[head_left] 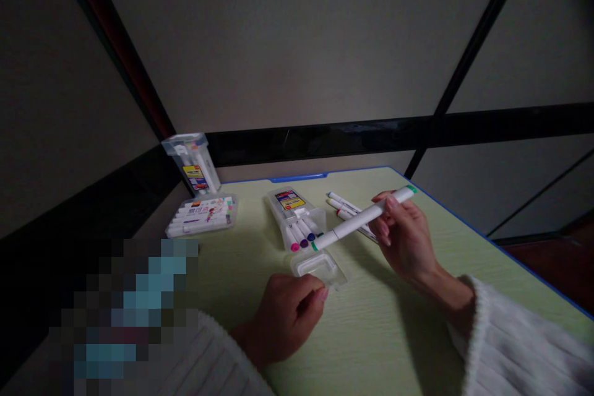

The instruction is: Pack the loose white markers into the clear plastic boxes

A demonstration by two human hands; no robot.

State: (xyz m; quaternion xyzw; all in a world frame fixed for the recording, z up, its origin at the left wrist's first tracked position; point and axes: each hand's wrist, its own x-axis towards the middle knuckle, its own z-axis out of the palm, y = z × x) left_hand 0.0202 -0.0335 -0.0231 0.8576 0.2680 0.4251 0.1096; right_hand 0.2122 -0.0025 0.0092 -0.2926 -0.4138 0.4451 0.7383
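Observation:
My right hand (404,236) is closed on a white marker with green ends (357,221), held slanted above the pale green table (380,328), its lower tip close to the open end of a clear marker case (297,215) lying flat with several markers inside. My left hand (284,314) has its fingers curled and rests on the table, thumb and fingertips touching the clear plastic lid (319,266) of that case. Under the held marker lie a few loose white markers (346,205).
At the back left, a second clear marker case (193,164) stands tilted and a third (203,215) lies flat, full of markers. The table has a blue rim (520,260) on its right edge. A pixelated patch covers the lower left. Dark rails cross the wall behind.

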